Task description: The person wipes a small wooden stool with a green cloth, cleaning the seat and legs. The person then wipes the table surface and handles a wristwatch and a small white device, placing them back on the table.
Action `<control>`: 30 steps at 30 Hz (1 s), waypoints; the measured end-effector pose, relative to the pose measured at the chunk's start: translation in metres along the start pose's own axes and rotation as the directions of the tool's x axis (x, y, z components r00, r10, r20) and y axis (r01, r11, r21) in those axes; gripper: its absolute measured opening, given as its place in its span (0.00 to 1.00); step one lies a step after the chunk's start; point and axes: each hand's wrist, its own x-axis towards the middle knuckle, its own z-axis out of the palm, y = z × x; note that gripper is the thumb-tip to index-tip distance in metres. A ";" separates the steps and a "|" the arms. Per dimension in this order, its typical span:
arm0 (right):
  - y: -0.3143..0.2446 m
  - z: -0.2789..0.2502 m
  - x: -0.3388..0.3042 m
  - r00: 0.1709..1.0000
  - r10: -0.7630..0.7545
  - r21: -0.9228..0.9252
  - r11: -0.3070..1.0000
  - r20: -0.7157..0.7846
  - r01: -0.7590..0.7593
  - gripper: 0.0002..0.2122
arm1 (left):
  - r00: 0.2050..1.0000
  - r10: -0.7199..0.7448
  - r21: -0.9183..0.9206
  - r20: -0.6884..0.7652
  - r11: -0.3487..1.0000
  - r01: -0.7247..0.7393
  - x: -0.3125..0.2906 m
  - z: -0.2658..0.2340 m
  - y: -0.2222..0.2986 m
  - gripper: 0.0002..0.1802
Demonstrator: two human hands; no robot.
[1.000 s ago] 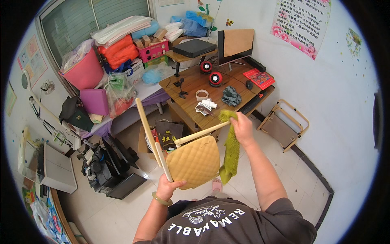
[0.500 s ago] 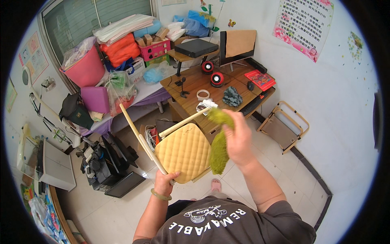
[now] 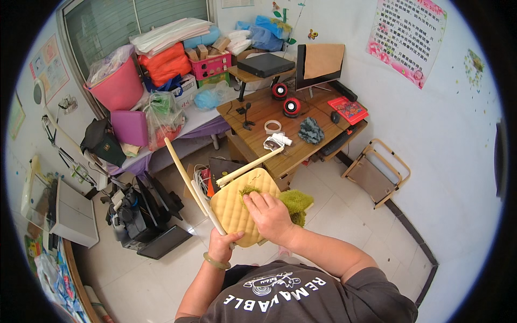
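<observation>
Centrally, left hand (image 3: 225, 245) closed around the lower end of a pale wooden chair frame (image 3: 186, 177), fingers wrapped about the rail just below the seat edge; green bangle (image 3: 216, 262) on that wrist. Yellow quilted seat cushion (image 3: 237, 207) of the chair tilted up toward the camera, held in the air above the tiled floor (image 3: 334, 199), with two light wooden rails rising from it toward upper left and upper right. Right hand (image 3: 272, 218) laid on the cushion's right half, fingers curled and pressing a shaggy green cloth (image 3: 295, 203) against the seat; part of the cloth visible under the fingertips, the rest bunched just beside the hand at the cushion's right edge. Behind the chair, brown wooden tabletop (image 3: 258, 110) bearing two red round speakers (image 3: 291, 106), a roll of tape (image 3: 273, 127), a grey fuzzy object (image 3: 311, 131) and a monitor (image 3: 320, 63). Folded wooden chair (image 3: 377, 172) against the right wall, well apart from both hands.
</observation>
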 end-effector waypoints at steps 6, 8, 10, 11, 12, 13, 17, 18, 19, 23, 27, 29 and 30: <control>0.035 0.001 0.013 0.971 0.238 0.018 0.971 0.008 -0.238 0.20 | 0.999 -0.046 -0.004 0.011 0.999 0.047 -0.001 -0.001 -0.002 0.34; 0.022 0.002 0.004 0.981 0.194 0.017 0.981 0.024 -0.195 0.20 | 0.999 -0.034 -0.015 0.004 0.999 0.034 -0.001 0.001 -0.003 0.35; 0.013 0.001 -0.001 0.988 0.154 0.029 0.988 0.026 -0.154 0.21 | 1.000 -0.024 -0.026 0.015 0.999 0.024 -0.001 0.003 -0.002 0.35; 0.017 0.000 -0.001 0.984 0.172 0.015 0.985 0.040 -0.173 0.21 | 1.000 -0.019 -0.032 0.020 0.999 0.019 0.000 0.003 -0.002 0.35; 0.021 -0.001 0.001 0.980 0.191 0.004 0.981 0.054 -0.192 0.21 | 0.999 -0.033 -0.016 0.019 0.999 0.033 0.000 0.002 -0.002 0.35; 0.032 0.000 0.007 0.958 0.272 -0.028 0.962 0.085 -0.271 0.22 | 0.999 -0.046 0.001 0.017 0.999 0.046 0.001 -0.001 -0.003 0.35; 0.025 0.004 0.003 0.977 0.213 -0.011 0.977 0.015 -0.212 0.21 | 1.000 -0.021 -0.011 0.004 1.000 0.021 0.000 0.004 0.000 0.34; 0.022 0.005 0.001 0.980 0.197 0.007 0.980 0.006 -0.197 0.21 | 1.000 -0.021 -0.008 0.011 1.000 0.021 0.000 0.003 -0.001 0.34; 0.019 0.005 -0.001 0.983 0.182 0.026 0.983 -0.003 -0.182 0.21 | 1.000 -0.021 -0.005 0.018 1.000 0.021 0.000 0.001 -0.001 0.34; 0.039 0.007 0.009 0.939 0.342 0.026 0.939 0.029 -0.343 0.19 | 0.999 -0.049 0.037 0.011 0.998 0.049 0.001 -0.002 -0.003 0.34; 0.014 0.006 0.001 0.979 0.204 0.078 0.976 0.021 -0.205 0.19 | 0.999 -0.046 0.000 0.001 0.999 0.046 0.001 0.000 -0.002 0.34; 0.021 0.006 0.002 0.966 0.250 0.019 0.968 0.067 -0.252 0.19 | 0.999 -0.039 -0.004 0.011 0.999 0.039 0.003 0.001 -0.002 0.34; 0.028 0.004 0.005 0.958 0.275 -0.011 0.961 0.085 -0.275 0.19 | 0.999 -0.050 0.006 0.008 0.999 0.050 0.003 0.001 -0.003 0.34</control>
